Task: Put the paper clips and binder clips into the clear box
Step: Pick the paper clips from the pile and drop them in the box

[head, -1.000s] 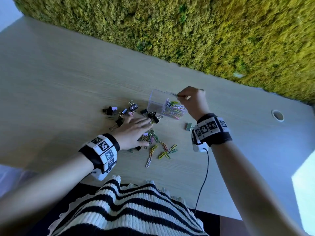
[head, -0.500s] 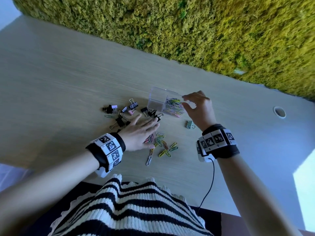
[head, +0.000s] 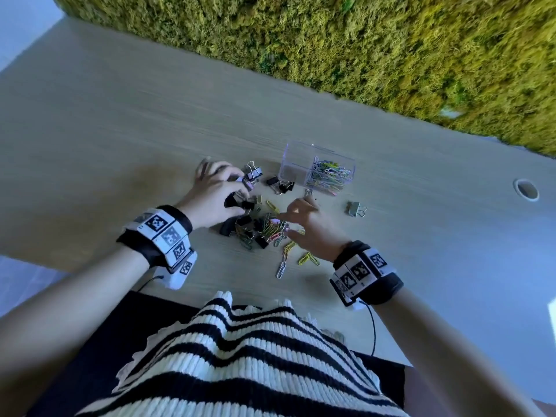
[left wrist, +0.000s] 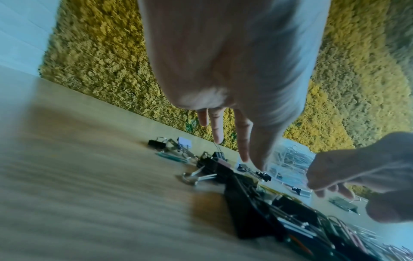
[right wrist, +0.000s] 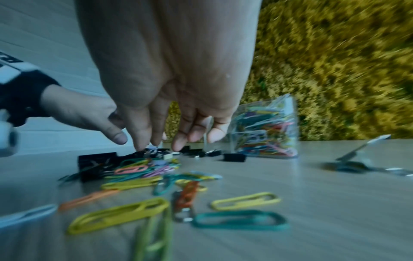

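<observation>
Head view: the left hand [head: 215, 195], left of centre frame, spreads relaxed fingers over scattered black binder clips [head: 255, 176] and grips nothing that can be made out. Just right of it, the right hand [head: 304, 224] reaches fingers-down, loosely spread, into a mixed heap of coloured paper clips [head: 272, 231] and more binder clips at mid-frame; whether a fingertip pinches a clip cannot be told. Loose paper clips trail toward the lower edge, their long axes pointing many ways. The clear box [head: 317, 168] stands above the right hand, its long axis running left to right and dipping to the right; its right compartment holds paper clips. A lone green binder clip [head: 356, 209] lies right of the hands on the pale worktop [head: 120, 130]. A moss wall [head: 361, 40] fills the upper frame.
</observation>
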`<state>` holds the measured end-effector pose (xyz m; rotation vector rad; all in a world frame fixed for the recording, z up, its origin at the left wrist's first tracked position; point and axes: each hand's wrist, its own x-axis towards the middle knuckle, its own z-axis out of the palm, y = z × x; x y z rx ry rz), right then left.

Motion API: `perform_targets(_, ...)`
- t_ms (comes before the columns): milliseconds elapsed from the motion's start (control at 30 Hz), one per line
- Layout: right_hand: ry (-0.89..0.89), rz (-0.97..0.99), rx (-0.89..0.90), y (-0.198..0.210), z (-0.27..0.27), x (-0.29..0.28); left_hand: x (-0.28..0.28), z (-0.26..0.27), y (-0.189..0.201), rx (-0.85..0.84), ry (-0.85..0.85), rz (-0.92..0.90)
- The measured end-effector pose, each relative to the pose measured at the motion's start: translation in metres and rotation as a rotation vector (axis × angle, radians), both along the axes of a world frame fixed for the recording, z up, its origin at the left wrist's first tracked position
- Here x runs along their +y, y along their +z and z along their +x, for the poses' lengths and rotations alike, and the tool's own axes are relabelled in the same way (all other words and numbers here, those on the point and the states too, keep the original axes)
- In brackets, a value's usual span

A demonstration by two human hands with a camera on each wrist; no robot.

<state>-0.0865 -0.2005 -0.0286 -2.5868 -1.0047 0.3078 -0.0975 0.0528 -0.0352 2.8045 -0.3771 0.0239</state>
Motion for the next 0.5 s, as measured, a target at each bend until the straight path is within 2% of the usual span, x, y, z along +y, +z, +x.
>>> perform_targets(100, 0.060, -0.045, -0.033, -0.006, -0.004, 0.008, -0.001, -0.007, -0.004, -0.001, -0.004, -0.001)
perform_targets(333, -0.042, -0.052, -0.023, 0.000, 0.000, -0.015, -0.026, -0.011, -0.010, 0.042, -0.044, 0.050)
perform_targets(500, -0.042, -0.041, -0.100, -0.004, -0.005, 0.004, -0.038, -0.009, -0.012, 0.074, -0.029, 0.104)
